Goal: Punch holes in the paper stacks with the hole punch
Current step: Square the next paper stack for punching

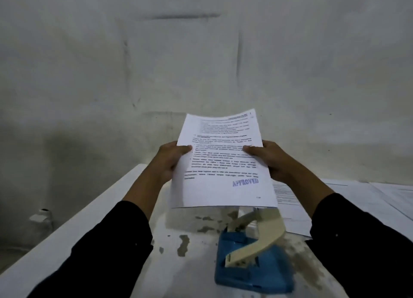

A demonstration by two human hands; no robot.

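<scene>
A thin stack of printed white paper (pixel 223 163) with a blue "APPROVED" stamp is held upright above the table. My left hand (pixel 169 161) grips its left edge and my right hand (pixel 272 159) grips its right edge, thumbs on the front page. The stack's bottom edge hangs just above and behind the hole punch (pixel 252 257), which has a blue base and a raised cream lever and sits on the table near me. The paper does not touch the punch.
The white table (pixel 111 219) has chipped, stained paint; its left edge runs diagonally. More printed sheets (pixel 357 203) lie flat on the right side of the table. A grey wall (pixel 201 63) stands close behind. A small white fitting (pixel 41 216) sits low on the left.
</scene>
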